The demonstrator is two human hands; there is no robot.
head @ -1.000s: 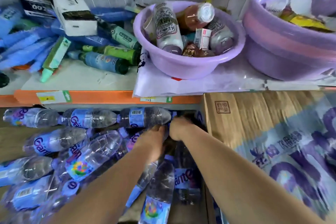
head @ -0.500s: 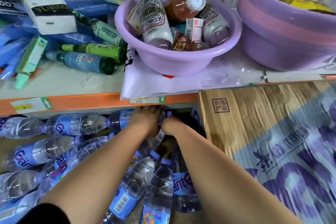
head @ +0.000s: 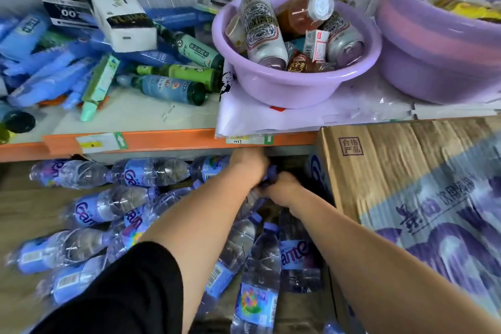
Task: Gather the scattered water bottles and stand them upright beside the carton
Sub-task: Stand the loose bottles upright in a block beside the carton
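Water bottles (head: 108,206) lie tumbled on the floor under the orange shelf (head: 162,141), left of the carton (head: 379,171), so both arms reach into the gap at the carton's wall where they belong. The right hand (head: 284,190) curls around the neck of one bottle (head: 250,199), probably to tip it upright by its purple cap (head: 272,172). The left hand (head: 249,167) sits knuckles-up just beside it, fingers hidden, so I cannot tell its hold.

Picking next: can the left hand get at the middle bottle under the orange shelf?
Probably yes: that water bottle lies uncovered, nothing stacked on it, near the left hand.
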